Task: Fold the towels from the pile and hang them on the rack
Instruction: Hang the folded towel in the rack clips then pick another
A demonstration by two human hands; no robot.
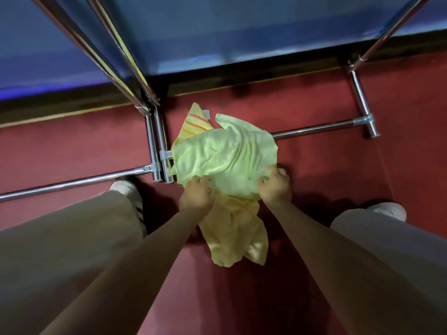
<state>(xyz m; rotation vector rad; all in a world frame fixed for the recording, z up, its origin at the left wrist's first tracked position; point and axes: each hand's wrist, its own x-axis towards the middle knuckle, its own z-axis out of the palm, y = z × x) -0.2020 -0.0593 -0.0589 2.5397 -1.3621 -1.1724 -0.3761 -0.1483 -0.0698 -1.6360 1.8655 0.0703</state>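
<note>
A crumpled pile of towels lies on the red floor at the foot of a chrome rack [314,128]. On top is a light green towel [225,153]. My left hand [197,197] grips its near left edge and my right hand [275,186] grips its near right edge. Under it lies a yellow towel [238,235] reaching toward me. A striped yellow and orange towel [196,123] pokes out at the far left of the pile.
The rack's upright poles [125,54] rise at the left and another at the far right [396,27]. Its base bars [72,183] run across the floor. A blue wall [229,32] stands behind. My legs and shoes flank the pile.
</note>
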